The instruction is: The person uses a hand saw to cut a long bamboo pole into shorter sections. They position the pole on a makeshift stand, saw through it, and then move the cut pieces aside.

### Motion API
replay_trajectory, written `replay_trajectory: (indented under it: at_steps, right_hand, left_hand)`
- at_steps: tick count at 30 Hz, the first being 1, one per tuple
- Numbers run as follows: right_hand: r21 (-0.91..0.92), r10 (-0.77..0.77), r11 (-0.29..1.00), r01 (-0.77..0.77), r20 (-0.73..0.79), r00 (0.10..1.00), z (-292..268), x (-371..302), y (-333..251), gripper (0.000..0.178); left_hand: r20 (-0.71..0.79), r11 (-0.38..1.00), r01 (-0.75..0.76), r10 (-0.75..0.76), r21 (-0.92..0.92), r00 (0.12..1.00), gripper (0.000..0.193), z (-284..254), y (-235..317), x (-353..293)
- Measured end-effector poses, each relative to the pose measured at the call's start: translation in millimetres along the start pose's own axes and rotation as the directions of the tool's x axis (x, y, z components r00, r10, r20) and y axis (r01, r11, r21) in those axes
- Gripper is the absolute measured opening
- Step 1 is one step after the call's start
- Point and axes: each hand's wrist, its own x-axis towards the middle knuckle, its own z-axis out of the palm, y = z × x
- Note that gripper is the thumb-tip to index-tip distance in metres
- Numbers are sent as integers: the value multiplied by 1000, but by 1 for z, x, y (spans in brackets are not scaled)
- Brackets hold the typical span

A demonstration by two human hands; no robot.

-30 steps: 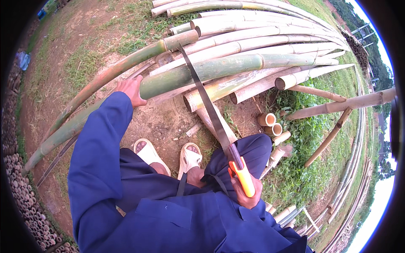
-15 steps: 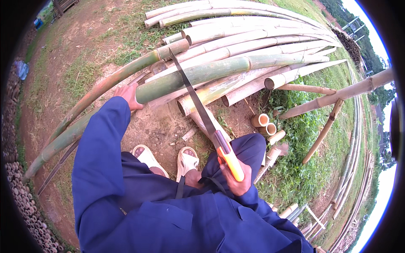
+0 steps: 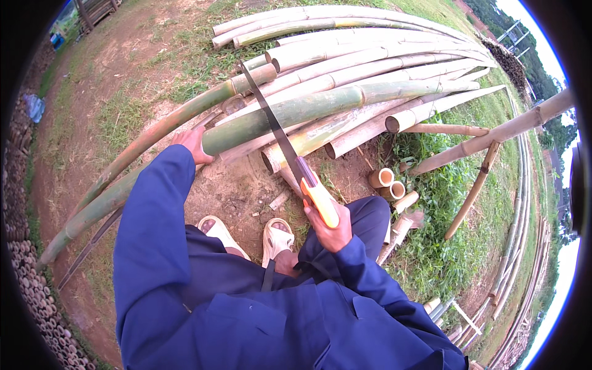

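Observation:
A thick green bamboo pole (image 3: pixel 324 103) slants across in front of me, from the lower left to the stack of poles. My left hand (image 3: pixel 192 145) is closed round it, its fingers partly hidden behind the pole. In my right hand (image 3: pixel 331 228) is the orange-and-yellow handle of a hand saw (image 3: pixel 285 140), gripped above my bent knee. The long dark blade lies across the green pole, to the right of my left hand, its tip reaching past the far side. Whether the teeth have cut into the bamboo I cannot tell.
A thinner green-brown pole (image 3: pixel 157 128) lies beyond my left hand. Several pale bamboo poles (image 3: pixel 370 52) are stacked ahead. Short cut bamboo pieces (image 3: pixel 382 177) stand by my right knee. A bamboo prop (image 3: pixel 473 191) leans on the grass at right.
My right hand has pushed the saw forward and slightly left, so its tip reaches farther beyond the green pole. The left hand keeps its hold on the pole.

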Motion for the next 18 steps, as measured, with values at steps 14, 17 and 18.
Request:
replay_trajectory:
  at_steps: [14,17,18]
  right_hand:
    - [-35,-15,999,17,41,999,29,80,10,14]
    - [17,70,997,-70,29,997,-1,5,-12,18]
    - [-16,107,994,-107,25,994,-15,-29,-15,23]
  left_hand:
    - [-26,1000,-7,7,6,1000,84,-2,3,-2]
    - [-1,1000,14,-14,3,1000,82,-4,-2,-2]
    - [-6,1000,6,-6,-20,1000,80,-6,-2,-8]
